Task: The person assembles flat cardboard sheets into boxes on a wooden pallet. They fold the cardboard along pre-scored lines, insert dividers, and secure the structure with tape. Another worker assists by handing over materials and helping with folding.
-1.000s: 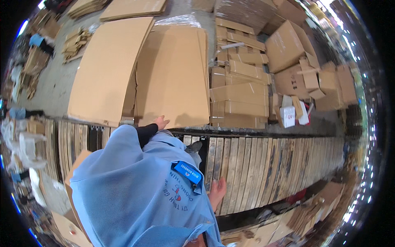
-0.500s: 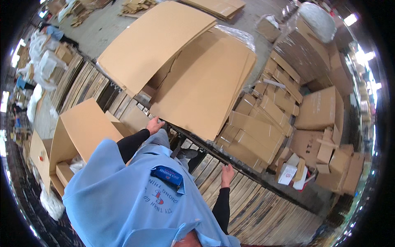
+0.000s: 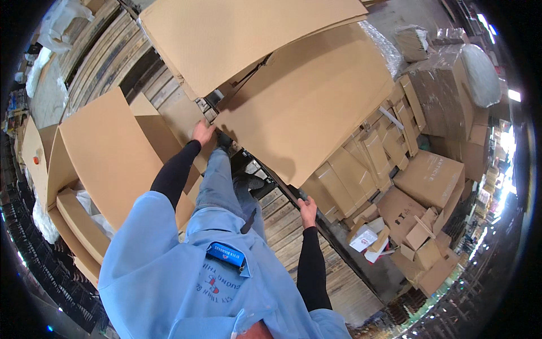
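"Left hand [image 3: 203, 133] and right hand [image 3: 308, 211] — how are they set?"

"Well apart, both bare below black sleeves [image 3: 313, 265]. The left is at the near left corner of a large flat cardboard sheet [image 3: 327, 96]; whether it touches or grips, I can't tell. The right has thumb and fingers parted, with nothing visible between them, just beside the sheet's near right corner."

"Run across from the left, then."

"Farthest over, an open carton [image 3: 107, 164] with a tall flap standing up and white wrapping [image 3: 93, 206] inside. Wooden slats [image 3: 104, 62] show beyond it and again below the right hand. Next come the person's jeans [image 3: 217, 181], with a dark shoe [image 3: 249, 182] next to them."

"And the middle?"

"The big sheet lies slantwise past a dark rail [image 3: 330, 231]. An upper sheet [image 3: 248, 39] overlaps its far left side — its edge raised, with a dark gap underneath."

"To the right?"

"Flattened cartons [image 3: 347, 178] beside the sheet, then a small white box [image 3: 363, 240], a brown carton [image 3: 432, 178] and, higher up, a film-wrapped box [image 3: 440, 85]."
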### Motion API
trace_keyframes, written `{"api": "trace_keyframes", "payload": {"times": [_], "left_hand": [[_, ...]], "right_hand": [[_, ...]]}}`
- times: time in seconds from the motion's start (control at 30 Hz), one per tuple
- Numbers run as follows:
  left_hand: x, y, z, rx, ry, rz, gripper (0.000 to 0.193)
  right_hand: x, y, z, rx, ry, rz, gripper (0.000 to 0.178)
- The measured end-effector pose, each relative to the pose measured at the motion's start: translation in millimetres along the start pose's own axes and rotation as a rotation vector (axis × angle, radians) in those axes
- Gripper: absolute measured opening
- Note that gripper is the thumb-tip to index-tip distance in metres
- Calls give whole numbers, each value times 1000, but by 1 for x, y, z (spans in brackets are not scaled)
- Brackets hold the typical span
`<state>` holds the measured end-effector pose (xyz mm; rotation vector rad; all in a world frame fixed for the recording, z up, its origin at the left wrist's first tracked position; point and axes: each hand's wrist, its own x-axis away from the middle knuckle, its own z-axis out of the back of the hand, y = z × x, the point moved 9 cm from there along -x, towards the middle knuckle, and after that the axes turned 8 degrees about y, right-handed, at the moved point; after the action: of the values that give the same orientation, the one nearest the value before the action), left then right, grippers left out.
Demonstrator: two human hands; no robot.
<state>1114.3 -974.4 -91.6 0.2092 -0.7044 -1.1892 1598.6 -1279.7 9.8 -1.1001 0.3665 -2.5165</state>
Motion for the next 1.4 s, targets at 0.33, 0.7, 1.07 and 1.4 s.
{"api": "trace_keyframes", "payload": {"times": [0.33,0.7,1.07,1.4], "left_hand": [[-57,0,-85,20,-190,86,72],[27,48,-72,219,-187,68,57],[114,210,17,536,-418,-235,58],[98,296,167,391,-380,-445,41]], "right_hand": [[-98,32,-45,111,75,-47,74],[-183,87,-31,-412,161,-102,55],[-111,70,139,-743,-133,-80,41],[23,44,94,-937,50,-69,50]]}}
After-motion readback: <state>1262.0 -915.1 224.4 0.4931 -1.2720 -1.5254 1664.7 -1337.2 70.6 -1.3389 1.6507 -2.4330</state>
